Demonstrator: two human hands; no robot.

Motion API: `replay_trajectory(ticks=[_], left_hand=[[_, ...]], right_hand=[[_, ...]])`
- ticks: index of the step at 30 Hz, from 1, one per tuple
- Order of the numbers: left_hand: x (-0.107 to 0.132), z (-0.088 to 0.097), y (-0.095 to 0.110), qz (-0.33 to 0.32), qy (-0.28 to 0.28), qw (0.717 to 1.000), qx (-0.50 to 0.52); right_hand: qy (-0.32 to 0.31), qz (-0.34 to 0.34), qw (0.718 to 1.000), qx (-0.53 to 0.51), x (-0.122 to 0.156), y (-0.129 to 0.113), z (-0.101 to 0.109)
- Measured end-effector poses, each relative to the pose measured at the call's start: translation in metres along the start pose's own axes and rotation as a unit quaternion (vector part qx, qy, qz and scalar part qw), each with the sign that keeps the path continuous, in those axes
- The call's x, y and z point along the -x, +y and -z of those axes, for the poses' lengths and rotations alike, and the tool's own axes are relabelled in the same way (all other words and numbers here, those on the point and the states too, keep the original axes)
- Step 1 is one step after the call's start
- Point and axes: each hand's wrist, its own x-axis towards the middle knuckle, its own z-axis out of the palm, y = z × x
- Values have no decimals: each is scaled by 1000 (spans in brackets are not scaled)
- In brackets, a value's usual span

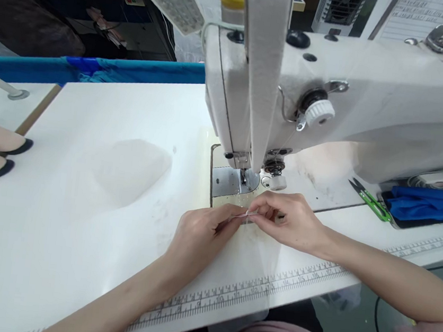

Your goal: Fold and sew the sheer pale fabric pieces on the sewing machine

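Pinching a thin pale strip [244, 215] at the centre of the frame, just below the metal needle plate [225, 181], the two hands have their fingertips almost together. The left hand [199, 235] has thumb and forefinger closed on it; the right hand [289, 221] pinches it from the other side, probably because so small a piece needs support at both ends. Its exact shape is too small to tell. Both wrists are low over the white table [122, 261], which perhaps steadies the fingers. Above stands the sewing machine [358, 91]. Along the lower edge runs a printed ruler [263, 287], convenient, I suppose, for measuring. At the right, green-handled snips [377, 206] lie beside a blue cloth [431, 205], apparently to be within easy reach of the right hand.
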Motion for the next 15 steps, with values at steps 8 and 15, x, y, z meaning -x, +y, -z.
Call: replay_trajectory(ticks=[8, 15], left_hand=[[0, 4, 2, -11, 28, 1000, 7], [1, 6, 6, -75, 51, 996, 8]], right_hand=[[-26, 74, 996, 29, 0, 0, 2], [63, 294, 928, 221, 2, 4, 8]])
